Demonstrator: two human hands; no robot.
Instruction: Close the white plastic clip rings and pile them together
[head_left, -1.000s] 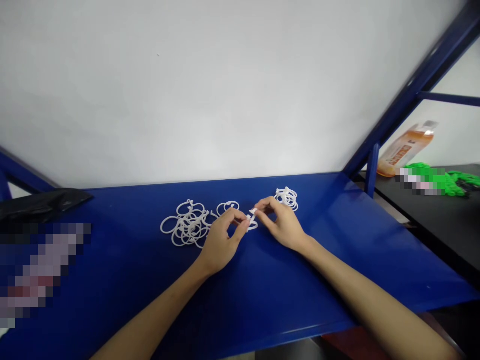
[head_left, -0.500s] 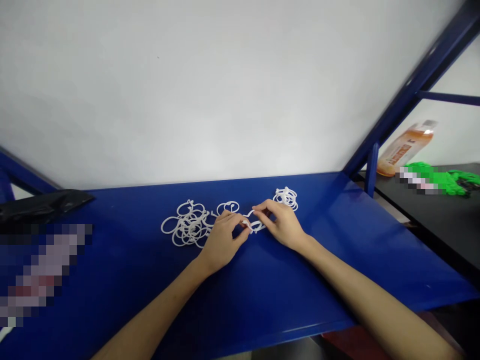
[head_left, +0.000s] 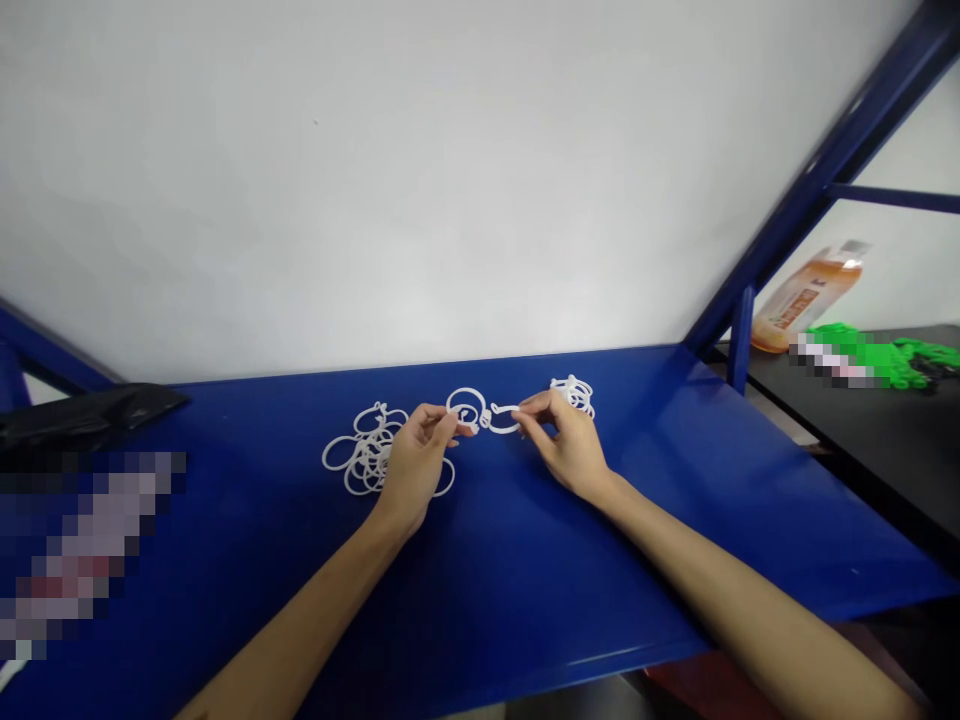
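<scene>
My left hand [head_left: 412,465] pinches a white plastic ring [head_left: 465,405] just above the blue shelf [head_left: 525,580]. My right hand [head_left: 568,445] pinches a second white ring [head_left: 502,418], and the two rings meet between my hands. A loose heap of white rings [head_left: 364,452] lies to the left of my left hand. A smaller stack of white rings [head_left: 576,392] lies just behind my right hand.
A white wall rises behind the shelf. A black flat object [head_left: 82,412] lies at the far left. Blue frame posts [head_left: 817,170] stand at the right, beyond them a black table [head_left: 862,430] with an orange bottle [head_left: 806,295] and green items [head_left: 877,352].
Both hands have lifted a little off the shelf and moved apart. The rings they pinch now hang stretched out between them instead of being bunched at the fingertips.
</scene>
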